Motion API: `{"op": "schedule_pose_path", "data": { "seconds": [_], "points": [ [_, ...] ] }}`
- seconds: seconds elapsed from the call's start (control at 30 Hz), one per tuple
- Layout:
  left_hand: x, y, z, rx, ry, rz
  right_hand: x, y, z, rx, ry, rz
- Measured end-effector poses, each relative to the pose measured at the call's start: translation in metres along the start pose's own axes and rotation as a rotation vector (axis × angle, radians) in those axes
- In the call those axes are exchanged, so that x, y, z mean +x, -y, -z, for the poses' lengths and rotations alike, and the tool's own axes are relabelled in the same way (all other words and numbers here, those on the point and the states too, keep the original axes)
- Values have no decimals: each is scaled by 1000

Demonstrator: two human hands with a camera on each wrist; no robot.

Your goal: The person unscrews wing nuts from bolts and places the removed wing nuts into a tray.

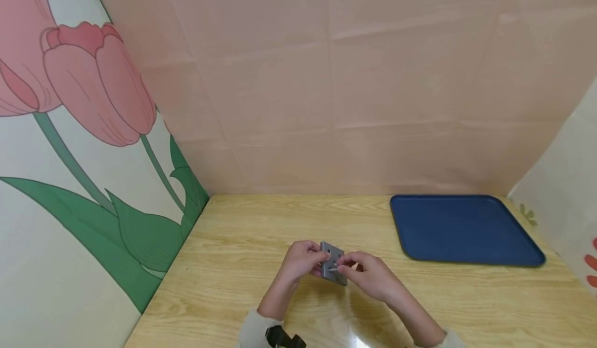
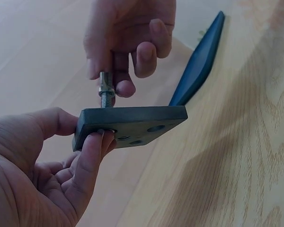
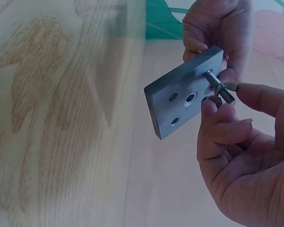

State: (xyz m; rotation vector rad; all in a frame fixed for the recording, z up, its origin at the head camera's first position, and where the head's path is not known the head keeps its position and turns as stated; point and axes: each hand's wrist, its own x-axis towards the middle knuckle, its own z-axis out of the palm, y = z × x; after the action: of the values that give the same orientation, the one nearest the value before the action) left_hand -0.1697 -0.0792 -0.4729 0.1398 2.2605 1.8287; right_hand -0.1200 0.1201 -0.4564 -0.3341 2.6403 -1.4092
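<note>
My left hand holds a grey rectangular metal plate by one end, thumb on one face and fingers on the other. Several round holes go through the plate. A threaded bolt stands out from the face toward my right hand, near the gripped end. On its thread sits a small wing nut, a short way off the plate. My right hand pinches the wing nut between thumb and fingertips. From the left wrist, bolt thread shows between the nut and the plate.
A blue tray lies at the back right of the wooden table. Behind the table hangs a pinkish-beige sheet. A tulip-printed panel borders the left side, and a pale panel the right.
</note>
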Motion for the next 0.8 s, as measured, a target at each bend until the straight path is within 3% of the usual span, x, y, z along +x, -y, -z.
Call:
{"op": "schedule_pose_path", "data": {
  "seconds": [0.43, 0.63, 0.8],
  "points": [
    [1, 1, -1, 4, -3, 5, -2, 0, 2, 46, 59, 101],
    [3, 4, -1, -2, 0, 12, -2, 0, 2, 56, 66, 103],
    [2, 4, -1, -8, 2, 8, -1, 1, 1, 41, -5, 54]
  ]
}}
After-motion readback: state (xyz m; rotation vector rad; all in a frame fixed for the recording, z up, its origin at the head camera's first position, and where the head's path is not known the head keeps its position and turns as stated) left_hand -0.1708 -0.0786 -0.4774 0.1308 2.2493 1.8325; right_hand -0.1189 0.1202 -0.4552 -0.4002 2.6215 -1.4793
